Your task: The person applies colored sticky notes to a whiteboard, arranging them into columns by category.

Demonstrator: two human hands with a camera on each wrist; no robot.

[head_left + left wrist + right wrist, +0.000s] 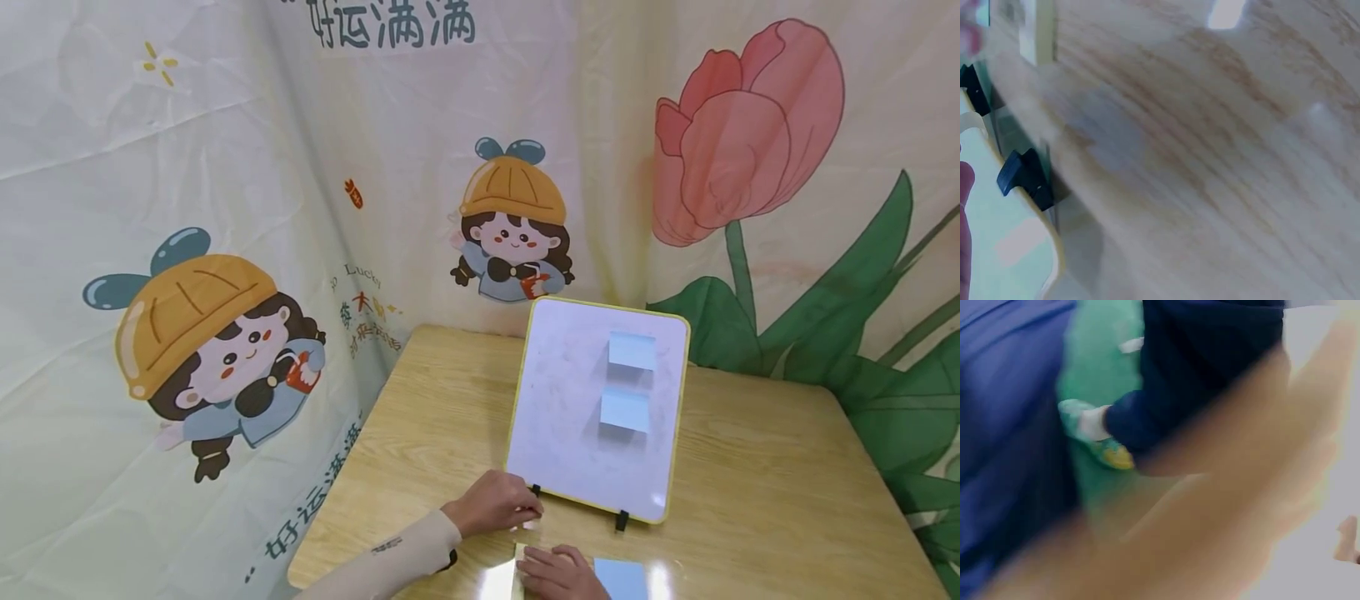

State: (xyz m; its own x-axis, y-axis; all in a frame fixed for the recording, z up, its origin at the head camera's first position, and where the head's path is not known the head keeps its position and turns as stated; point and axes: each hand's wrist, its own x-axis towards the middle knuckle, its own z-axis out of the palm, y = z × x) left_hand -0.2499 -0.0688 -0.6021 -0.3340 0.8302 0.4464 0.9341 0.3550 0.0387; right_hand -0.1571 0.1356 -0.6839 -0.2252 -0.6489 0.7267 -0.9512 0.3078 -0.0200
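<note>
My left hand is at the lower left corner of a small whiteboard with a yellow rim, its fingers curled. I cannot tell whether its fingertips pinch something. Two light blue sticky notes hang one above the other on the board's right half, their lower edges lifting away. In front of the board my right hand lies over a pale yellow-edged item, fingers extended and slightly bent. Beside it lies a blue sticky-note pad. The left wrist view shows the whiteboard's edge near some fingers.
Black stand feet hold the board's lower edge on the wooden table. A printed cloth hangs behind and to the left. In the right wrist view are dark blue clothing and a shoe on a green floor, all blurred.
</note>
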